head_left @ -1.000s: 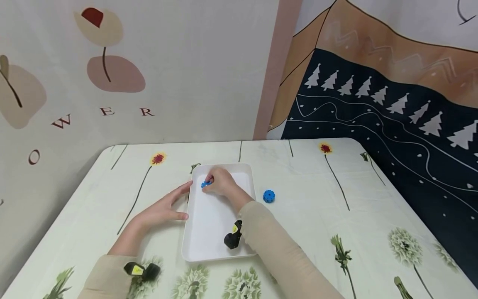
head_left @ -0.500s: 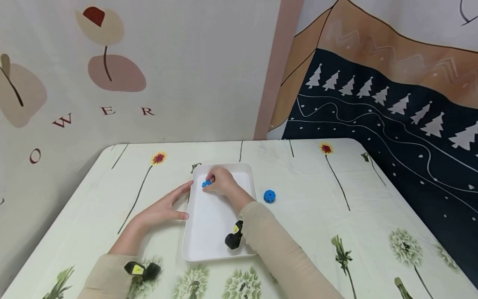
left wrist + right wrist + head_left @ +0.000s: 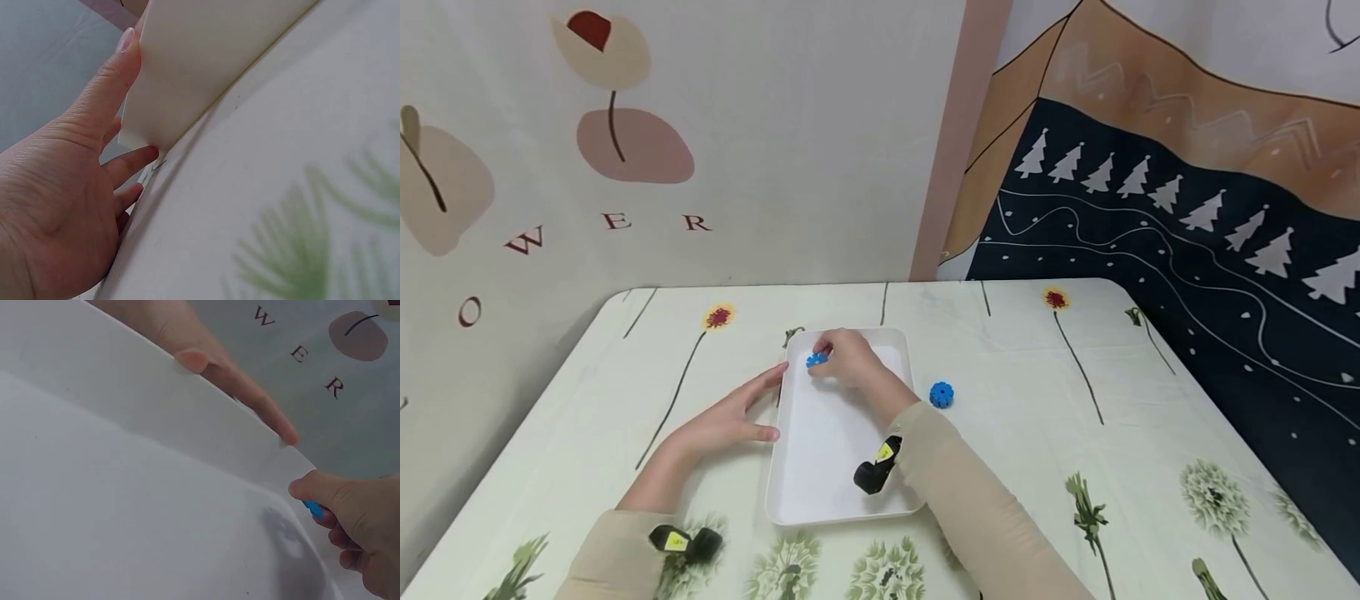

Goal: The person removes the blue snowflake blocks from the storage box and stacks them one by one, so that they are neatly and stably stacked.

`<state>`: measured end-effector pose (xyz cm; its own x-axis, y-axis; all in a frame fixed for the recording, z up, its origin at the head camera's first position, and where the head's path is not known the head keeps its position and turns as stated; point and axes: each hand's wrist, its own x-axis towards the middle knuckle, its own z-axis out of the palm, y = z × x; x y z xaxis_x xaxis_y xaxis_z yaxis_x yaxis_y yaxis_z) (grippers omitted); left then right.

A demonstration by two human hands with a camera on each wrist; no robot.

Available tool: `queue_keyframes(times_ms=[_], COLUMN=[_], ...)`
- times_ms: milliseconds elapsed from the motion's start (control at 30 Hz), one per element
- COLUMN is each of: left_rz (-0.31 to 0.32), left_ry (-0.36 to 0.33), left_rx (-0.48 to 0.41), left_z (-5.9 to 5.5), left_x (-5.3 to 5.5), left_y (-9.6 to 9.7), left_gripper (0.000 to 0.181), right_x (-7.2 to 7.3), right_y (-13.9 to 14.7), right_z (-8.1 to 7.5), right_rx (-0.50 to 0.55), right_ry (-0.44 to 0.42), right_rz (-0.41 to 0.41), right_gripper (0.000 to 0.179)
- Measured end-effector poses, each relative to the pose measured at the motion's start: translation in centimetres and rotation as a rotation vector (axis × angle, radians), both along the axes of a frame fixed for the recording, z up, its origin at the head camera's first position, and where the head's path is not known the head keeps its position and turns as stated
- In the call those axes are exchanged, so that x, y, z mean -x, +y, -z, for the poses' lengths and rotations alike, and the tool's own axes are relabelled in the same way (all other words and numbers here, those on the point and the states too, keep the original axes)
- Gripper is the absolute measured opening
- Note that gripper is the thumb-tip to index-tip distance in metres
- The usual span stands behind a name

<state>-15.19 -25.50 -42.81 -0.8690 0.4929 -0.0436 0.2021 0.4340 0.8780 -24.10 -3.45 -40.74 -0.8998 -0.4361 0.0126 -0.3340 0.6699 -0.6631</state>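
A white rectangular tray lies on the table. Over its far left corner my right hand pinches a blue notched disc between thumb and fingers. In the right wrist view only a sliver of that disc shows, above a shadow on the tray floor. My left hand rests against the tray's left side, thumb and fingers spread and fairly straight. The left wrist view shows the left hand with fingertips touching the outer tray wall. A second blue notched disc lies just right of the tray.
The table is covered by a white cloth with printed flowers. Behind it stands a printed fabric wall. The tray's raised rim surrounds the area under my right hand.
My right hand has risen slightly and shifted a little away from me, carrying the blue disc with it; its wrist has turned somewhat. The left hand, tray and second disc stay put.
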Motion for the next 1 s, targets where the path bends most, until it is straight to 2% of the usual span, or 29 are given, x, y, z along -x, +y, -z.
queue_keyframes(times_ms=[367,700,1000], left_rz=[0.002,-0.012,-0.014], left_ry=[0.001,-0.006,-0.006], left_rx=[0.007,0.027,0.027], left_z=[0.0,-0.2,-0.1], left_x=[0.0,0.0,0.1], left_y=[0.0,0.0,0.0], left_gripper=[0.096,0.096,0.097], right_x=[-1.0,-2.0,-3.7], right_y=[1.0,3.1,5.2], right_z=[-2.5,-4.3,-6.0], right_rx=[0.021,0.092,0.148], right_ry=[0.044,0.170,0.266], right_rz=[0.026,-0.002,-0.037], right_gripper=[0.029,0.033,0.032])
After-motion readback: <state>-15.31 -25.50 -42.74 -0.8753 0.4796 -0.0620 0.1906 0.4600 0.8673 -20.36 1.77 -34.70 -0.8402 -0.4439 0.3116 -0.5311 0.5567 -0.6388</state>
